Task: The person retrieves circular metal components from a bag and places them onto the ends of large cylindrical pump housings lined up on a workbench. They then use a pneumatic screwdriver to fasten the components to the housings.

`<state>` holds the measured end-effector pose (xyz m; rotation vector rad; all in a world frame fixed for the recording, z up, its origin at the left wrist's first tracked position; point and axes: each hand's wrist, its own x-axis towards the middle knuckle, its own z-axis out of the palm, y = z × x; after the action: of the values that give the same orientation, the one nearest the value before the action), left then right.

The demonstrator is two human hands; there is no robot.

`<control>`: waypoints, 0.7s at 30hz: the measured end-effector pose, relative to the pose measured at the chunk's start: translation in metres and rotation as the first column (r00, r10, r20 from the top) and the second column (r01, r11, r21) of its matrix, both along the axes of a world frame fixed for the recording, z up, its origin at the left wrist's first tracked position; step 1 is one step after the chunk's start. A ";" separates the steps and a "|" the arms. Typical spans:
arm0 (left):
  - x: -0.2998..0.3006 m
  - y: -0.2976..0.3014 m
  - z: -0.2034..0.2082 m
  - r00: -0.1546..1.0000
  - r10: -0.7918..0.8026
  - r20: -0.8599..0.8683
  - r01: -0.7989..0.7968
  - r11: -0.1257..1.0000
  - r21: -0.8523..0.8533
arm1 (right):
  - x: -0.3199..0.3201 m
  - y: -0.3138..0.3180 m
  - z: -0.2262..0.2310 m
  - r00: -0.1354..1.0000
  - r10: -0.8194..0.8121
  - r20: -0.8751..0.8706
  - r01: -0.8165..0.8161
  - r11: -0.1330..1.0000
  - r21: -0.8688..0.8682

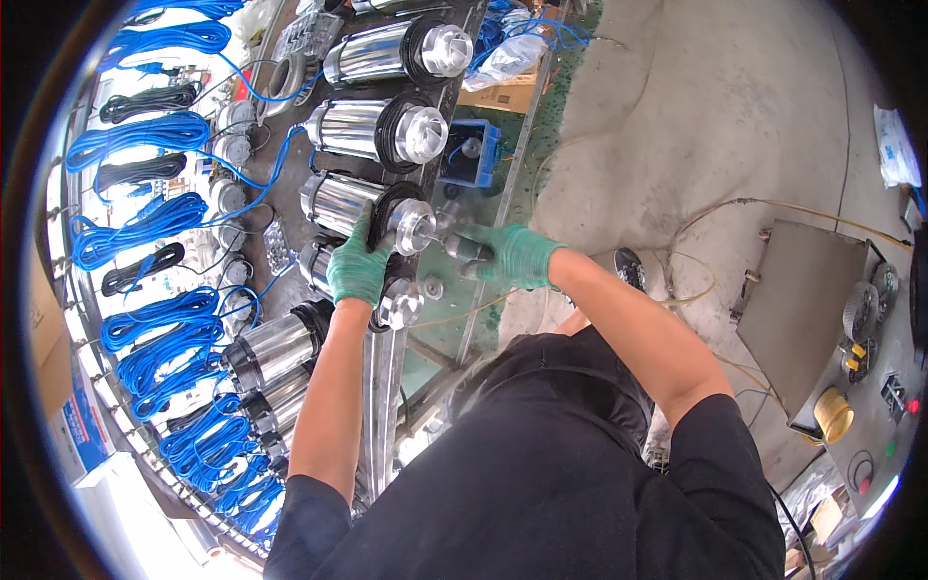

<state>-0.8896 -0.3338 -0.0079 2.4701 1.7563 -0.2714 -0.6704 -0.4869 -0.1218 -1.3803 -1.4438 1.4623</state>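
In front of me a shiny steel cylindrical pump (333, 203) lies on its side, its rounded metal end (416, 226) facing right. A black cable coil (386, 208) rings the pump near that end. My left hand (358, 266), in a green glove, grips the pump by the coil, fingers partly around it. My right hand (522, 256), gloved alike, is closed around a dark, rounded power driver (468, 248). The driver's thin tip points left at the pump's end; whether it touches is too small to tell. Another pump (399, 304) lies partly hidden behind my left hand.
More steel pumps (353, 130) lie in a row along the dark bench. Blue cable coils (140, 140) hang at the left. A blue crate (472, 153) sits beside the bench, past my right hand. A yellowish hose (715, 205) crosses the concrete floor near a grey metal panel (807, 309).
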 end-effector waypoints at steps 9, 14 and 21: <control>-0.016 0.005 -0.016 0.978 -0.085 0.193 0.077 0.996 0.047 | 0.009 0.010 0.022 0.994 0.054 0.091 -0.058 0.998 0.036; -0.017 0.005 -0.018 0.975 -0.041 0.217 0.041 0.999 0.008 | 0.005 0.005 0.019 0.998 -0.002 0.062 -0.002 0.997 0.074; -0.015 0.004 -0.017 0.947 -0.057 0.315 0.063 0.998 -0.010 | 0.001 0.010 0.008 0.999 0.016 0.029 -0.017 0.999 0.047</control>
<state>-0.9044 -0.3298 -0.0251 2.3938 1.5423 0.0981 -0.6696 -0.4773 -0.1134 -1.3691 -1.5010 1.4152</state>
